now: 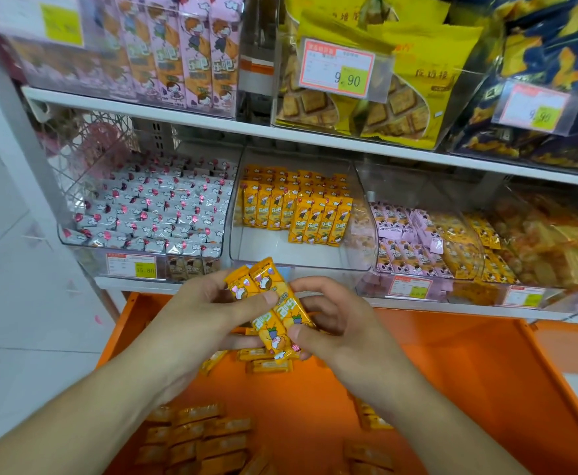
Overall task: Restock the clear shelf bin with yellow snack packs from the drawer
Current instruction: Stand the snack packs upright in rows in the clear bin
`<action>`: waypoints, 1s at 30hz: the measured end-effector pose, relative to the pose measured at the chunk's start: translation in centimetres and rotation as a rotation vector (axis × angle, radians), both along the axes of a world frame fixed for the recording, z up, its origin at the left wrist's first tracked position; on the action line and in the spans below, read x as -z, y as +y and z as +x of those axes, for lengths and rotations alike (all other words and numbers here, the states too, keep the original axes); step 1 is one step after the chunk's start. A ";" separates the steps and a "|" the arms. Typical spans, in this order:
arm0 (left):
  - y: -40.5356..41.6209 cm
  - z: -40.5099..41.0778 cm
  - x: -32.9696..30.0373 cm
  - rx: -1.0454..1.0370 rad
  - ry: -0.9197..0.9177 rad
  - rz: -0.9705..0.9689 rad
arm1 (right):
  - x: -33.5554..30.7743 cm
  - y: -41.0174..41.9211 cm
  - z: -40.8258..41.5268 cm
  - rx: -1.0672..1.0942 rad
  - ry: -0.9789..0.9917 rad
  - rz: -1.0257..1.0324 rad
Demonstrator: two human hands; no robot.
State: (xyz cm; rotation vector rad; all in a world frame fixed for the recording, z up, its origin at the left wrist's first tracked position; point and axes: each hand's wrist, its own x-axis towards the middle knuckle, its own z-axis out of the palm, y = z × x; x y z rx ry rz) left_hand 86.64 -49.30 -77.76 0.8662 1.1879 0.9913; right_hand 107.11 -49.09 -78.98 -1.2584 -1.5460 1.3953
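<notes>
- A person's two hands meet over an open orange drawer [418, 365], both holding one small bundle of yellow packs [274, 310] in front of the snack shelves.
- The left hand [212, 313] has its thumb curled across the upper packs, its fingers behind them; its grip is closed on the bundle.
- The right hand [328, 320] pinches the lower end, thumb on the front and fingers wrapped behind, so its grip is closed on the same bundle.
- The bundle's long axis runs on a slant, its upper end pointing up and left toward the shelf, its lower end down and right toward the person.
- The clear bin [301, 258], the target, sits on the shelf straight ahead and just above the bundle; its front lip is nearly touching the upper tips of the packs.
- Inside, upright yellow packs fill the back and right; bare floor shows at the front and left.
- Both hands are about equally near the bin; the left holds the end closest to it.
- As a judgement, the next move is a short lift forward over the lip, with the packs turned upright to match the rows.
- More yellow packs lie loose in the drawer below the hands.
- A bin of silver packs [150, 214] stands to the left, pink packs [404, 231] to the right.
</notes>
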 end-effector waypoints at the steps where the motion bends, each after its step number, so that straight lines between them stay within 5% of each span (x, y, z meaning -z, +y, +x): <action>1: 0.0 0.0 0.0 -0.002 -0.016 0.002 | 0.0 0.1 0.0 0.002 -0.002 0.013; 11: -0.4 1.2 0.8 -0.152 -0.261 -0.035 | 0.1 -0.6 -1.2 0.238 0.291 -0.010; 15: -0.4 1.1 0.5 -0.039 -0.112 -0.059 | -1.4 -0.1 -0.1 0.206 0.165 0.085; 20: 0.2 -0.2 -0.3 0.187 0.368 0.038 | -2.9 1.2 2.6 -0.063 -0.235 0.127; 24: -0.1 -0.2 -0.3 0.366 0.427 0.136 | -2.7 0.8 3.0 -0.248 -0.364 0.117; 30: -0.1 0.1 0.5 0.388 0.405 0.142 | -2.1 0.7 2.3 -0.105 -0.230 0.072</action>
